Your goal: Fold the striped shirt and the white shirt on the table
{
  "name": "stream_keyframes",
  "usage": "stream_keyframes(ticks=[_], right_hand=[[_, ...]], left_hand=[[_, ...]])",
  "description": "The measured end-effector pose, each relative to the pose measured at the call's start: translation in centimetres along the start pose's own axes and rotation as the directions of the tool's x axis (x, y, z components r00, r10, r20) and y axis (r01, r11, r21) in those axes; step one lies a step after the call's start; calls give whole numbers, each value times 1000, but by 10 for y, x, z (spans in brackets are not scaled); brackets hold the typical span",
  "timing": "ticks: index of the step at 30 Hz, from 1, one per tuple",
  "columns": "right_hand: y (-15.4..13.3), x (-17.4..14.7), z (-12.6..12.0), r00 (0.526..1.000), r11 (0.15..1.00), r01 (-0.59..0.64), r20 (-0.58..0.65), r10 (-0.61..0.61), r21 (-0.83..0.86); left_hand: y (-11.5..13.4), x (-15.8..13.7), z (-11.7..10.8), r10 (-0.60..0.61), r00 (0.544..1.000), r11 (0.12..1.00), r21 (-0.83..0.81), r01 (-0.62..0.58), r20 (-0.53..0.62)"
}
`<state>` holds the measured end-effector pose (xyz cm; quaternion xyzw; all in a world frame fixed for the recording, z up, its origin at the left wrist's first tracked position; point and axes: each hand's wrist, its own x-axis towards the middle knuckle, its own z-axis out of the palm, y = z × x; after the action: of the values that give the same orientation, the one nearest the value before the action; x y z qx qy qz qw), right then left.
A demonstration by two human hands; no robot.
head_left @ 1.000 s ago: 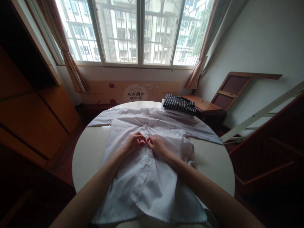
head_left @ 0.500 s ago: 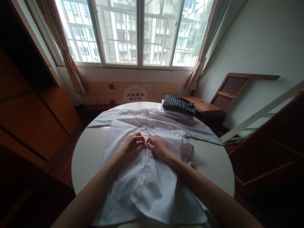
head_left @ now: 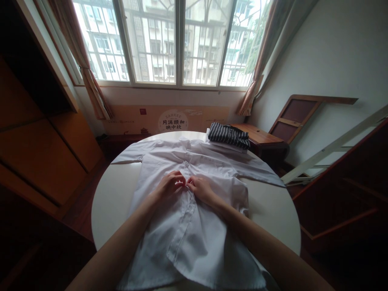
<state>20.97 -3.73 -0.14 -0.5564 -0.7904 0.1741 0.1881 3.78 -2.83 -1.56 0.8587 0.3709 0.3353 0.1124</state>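
Note:
A white long-sleeved shirt lies spread front side up, its collar away from me and its hem hanging near me. My left hand pinches the front placket around mid-chest. Right beside it, my right hand pinches the same strip of cloth, the fingertips of both hands almost meeting. Any button between the fingers is too small and hidden to make out. Below the hands the placket runs down slantwise, with folds on both sides.
The shirt rests on a round white table. At its far right edge sits a folded stack with a black striped garment on top. Behind are a wooden side table and a window. A pale ladder-like frame leans at the right.
Both hands stay pinched at the same spot on the placket, with hardly any finger movement. The whole view has shifted very slightly.

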Motion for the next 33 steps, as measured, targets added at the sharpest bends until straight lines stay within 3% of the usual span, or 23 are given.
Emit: stream_keyframes(ticks=[9,17,23,27,33], right_hand=[[5,0,5,1000,999,14,-25,-14,29],[2,-1,2,999,999,13,-51,-11,38],[3,0,4,997,999,24,-74,-21,32],[4,0,5,995,999,49,-86,-47,15],[6,-2,5,988,994,107,-115,-105,15]], left_hand=[[-7,3,2,45,998,998,47,-47,35],[4,3,-10,94,990,984,140,-108,108],[12,3,-12,14,992,975,218,-40,122],[3,0,0,-27,998,983,181,16,61],[-7,-2,9,-1,999,998,69,-1,39]])
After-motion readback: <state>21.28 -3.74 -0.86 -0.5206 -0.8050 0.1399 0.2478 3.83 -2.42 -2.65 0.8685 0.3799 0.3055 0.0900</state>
